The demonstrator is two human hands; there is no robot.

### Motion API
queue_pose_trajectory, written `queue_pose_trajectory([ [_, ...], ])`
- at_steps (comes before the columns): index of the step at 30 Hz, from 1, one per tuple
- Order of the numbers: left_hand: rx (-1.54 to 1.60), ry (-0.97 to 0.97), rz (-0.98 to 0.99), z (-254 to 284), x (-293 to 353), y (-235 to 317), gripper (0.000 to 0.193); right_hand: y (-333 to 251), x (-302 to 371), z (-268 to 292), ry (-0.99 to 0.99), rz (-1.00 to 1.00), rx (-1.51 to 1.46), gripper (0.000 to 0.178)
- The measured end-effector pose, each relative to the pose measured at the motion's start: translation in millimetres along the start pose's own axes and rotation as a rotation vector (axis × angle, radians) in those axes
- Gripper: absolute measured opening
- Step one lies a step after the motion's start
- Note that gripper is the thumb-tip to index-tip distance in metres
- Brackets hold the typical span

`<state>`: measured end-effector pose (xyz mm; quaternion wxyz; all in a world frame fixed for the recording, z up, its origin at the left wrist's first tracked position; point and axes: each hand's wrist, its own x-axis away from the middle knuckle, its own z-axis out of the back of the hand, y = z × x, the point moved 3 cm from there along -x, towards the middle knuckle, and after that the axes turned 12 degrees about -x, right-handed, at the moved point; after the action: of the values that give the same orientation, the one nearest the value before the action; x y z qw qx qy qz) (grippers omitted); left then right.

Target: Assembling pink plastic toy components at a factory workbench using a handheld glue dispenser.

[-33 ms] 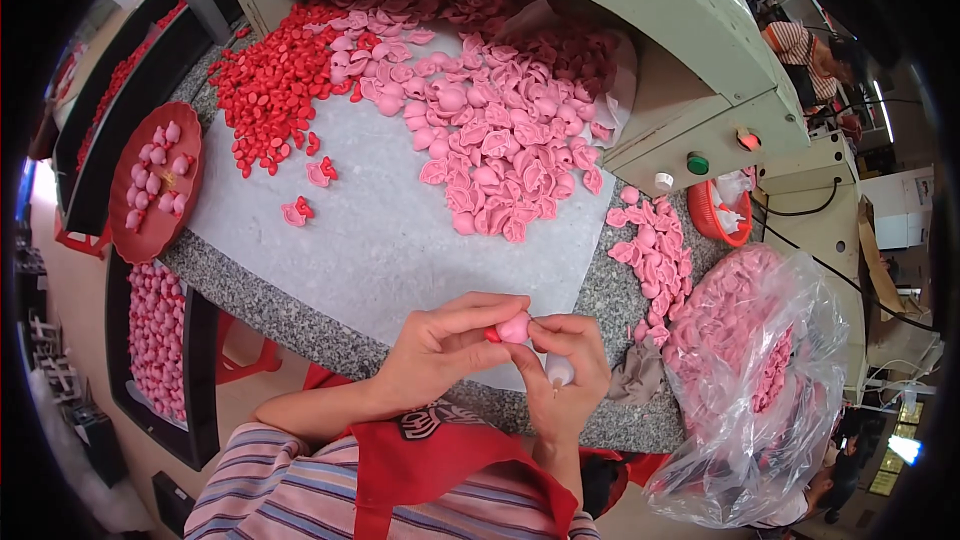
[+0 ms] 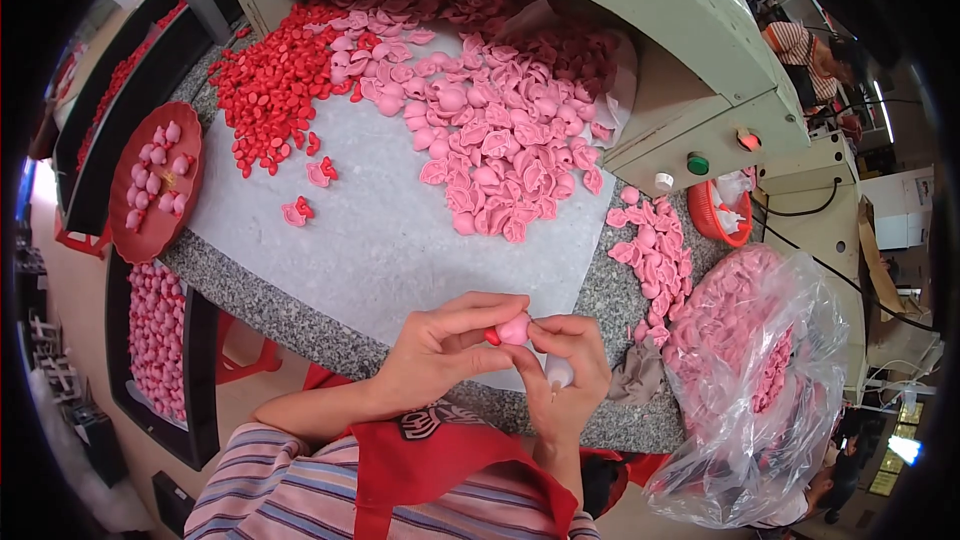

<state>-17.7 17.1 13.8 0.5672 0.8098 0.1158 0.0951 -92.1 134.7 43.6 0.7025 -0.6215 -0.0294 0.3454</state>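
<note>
Together, hands (image 2: 432,342) pinching pink piece (image 2: 515,328), red tip (image 2: 492,336) leftward; pink pile (image 2: 495,140) beyond.

The bench (image 2: 275,306) is brightly lit, the hood (image 2: 640,0) shadowed inside at twelve o'clock, and edges are bent near the rim.

Over the table (image 2: 275,302), the left hand (image 2: 440,340) and the right hand (image 2: 570,365) partly cover the pink piece (image 2: 515,328) (its underside is hidden). Behind the table, the metal housing (image 2: 640,0) is cut off.
</note>
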Motion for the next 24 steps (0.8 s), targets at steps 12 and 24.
queue_pose_trajectory([
  [12,0.017,-0.055,0.018,-1,4,5,0.049,-6,0,2,-0.103,-0.087,-0.178,0.037],
  [24,-0.490,-0.144,-0.013,7,-5,20,0.039,-6,-8,7,-0.229,0.016,0.072,0.032],
])
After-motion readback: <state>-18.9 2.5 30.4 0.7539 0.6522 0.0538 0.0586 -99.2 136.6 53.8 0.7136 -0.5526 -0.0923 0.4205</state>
